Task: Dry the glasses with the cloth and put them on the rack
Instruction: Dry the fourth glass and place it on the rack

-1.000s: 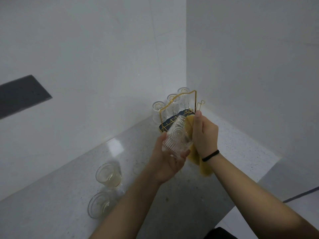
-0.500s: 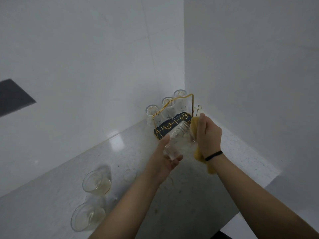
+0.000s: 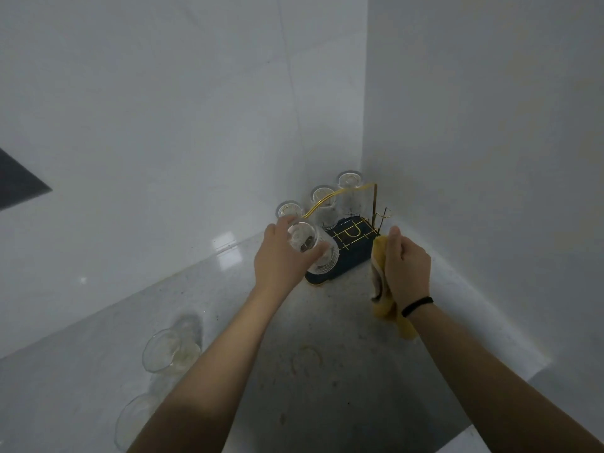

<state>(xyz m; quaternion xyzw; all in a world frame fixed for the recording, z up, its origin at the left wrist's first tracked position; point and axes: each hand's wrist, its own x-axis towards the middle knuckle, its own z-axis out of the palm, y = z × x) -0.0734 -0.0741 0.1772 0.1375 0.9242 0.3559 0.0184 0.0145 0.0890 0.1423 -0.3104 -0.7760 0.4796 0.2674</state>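
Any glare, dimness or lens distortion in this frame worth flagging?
Head view: dim and grey overall; bright ceiling-light glare patches on the counter; wide-angle bending stretches both forearms at the bottom edge; the glass in the left hand looks soft, and the near glasses blend into the counter.

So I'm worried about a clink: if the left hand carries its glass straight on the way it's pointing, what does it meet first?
Probably the rack: the left hand holds the glass over its near left end. The upturned glass just beyond is close too; depth is unclear.

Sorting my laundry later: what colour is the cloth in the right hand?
Yellow. The cloth shows in the head view, gripped by the right hand.
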